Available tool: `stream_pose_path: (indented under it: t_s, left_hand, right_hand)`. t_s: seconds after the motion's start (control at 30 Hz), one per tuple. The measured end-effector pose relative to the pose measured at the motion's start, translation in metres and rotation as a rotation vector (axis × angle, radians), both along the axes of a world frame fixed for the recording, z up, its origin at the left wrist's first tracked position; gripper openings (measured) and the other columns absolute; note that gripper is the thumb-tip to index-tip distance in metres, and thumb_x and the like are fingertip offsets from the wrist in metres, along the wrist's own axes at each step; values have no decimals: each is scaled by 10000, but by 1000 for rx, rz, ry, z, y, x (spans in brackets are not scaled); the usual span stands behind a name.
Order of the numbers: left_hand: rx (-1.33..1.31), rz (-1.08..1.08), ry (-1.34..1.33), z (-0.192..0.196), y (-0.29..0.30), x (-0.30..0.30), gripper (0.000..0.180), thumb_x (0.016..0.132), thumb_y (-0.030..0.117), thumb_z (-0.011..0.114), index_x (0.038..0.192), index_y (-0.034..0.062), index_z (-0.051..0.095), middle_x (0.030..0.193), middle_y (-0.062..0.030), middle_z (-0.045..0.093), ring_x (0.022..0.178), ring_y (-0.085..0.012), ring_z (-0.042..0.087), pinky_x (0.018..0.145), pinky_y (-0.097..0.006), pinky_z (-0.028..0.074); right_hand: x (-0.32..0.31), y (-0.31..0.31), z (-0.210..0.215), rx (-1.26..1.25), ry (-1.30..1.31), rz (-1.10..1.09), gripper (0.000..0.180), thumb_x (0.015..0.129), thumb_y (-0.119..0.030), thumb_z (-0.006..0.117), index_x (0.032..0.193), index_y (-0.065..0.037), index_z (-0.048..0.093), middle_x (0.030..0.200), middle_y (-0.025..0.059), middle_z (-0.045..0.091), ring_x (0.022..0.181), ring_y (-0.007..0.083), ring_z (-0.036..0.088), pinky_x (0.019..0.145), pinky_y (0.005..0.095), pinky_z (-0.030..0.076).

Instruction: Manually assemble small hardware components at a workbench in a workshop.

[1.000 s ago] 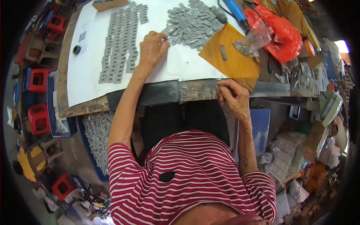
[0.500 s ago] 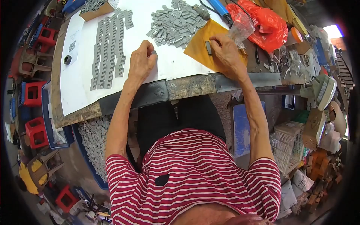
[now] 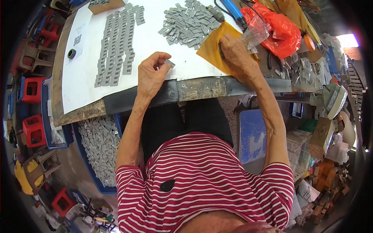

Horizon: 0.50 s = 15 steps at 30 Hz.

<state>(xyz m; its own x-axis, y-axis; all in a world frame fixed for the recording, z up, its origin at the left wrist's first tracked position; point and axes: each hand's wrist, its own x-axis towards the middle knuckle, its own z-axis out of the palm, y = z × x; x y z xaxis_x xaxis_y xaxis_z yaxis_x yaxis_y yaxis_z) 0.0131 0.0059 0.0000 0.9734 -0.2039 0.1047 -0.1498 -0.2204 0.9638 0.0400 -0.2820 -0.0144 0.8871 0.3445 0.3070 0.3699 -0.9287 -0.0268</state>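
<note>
On the table, rows of grey pieces at ten o'clock from the left hand look done; the loose heap at its one o'clock is left. Over the brown sheet, the right hand curls at a dark strip at its nine o'clock; whether gripping, I cannot tell. The left fingers pinch one small grey piece, at their two o'clock.

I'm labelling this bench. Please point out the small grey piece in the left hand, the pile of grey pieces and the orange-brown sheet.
Small grey piece (image 3: 170,63): head view, its exposed end.
Pile of grey pieces (image 3: 190,24): head view, its middle.
Orange-brown sheet (image 3: 210,50): head view, bare left part.
</note>
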Motion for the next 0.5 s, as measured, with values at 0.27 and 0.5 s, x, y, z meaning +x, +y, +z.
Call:
stream_pose_path:
  t_s: [0.27, 0.5]
  left_hand:
    - [-59, -21, 88, 2, 6, -12, 140, 739, 54, 602, 864, -9, 595, 680, -9, 580, 586, -48, 504, 552, -184, 408]
    - [-116, -54, 142, -1, 4, -13, 138, 736, 57, 613, 856, -7, 589, 656, 1, 568, 582, -41, 504, 538, -175, 401]
  right_hand:
    - [7, -1, -2, -82, -8, 118, 90, 765, -42, 473, 838, 7, 459, 748, 176, 510, 637, 361, 551, 530, 425, 448]
    - [6, -10, 3, -126, 60, 140, 140, 756, -18, 456, 887, 19, 424, 801, 191, 508, 699, 354, 568, 589, 406, 467]
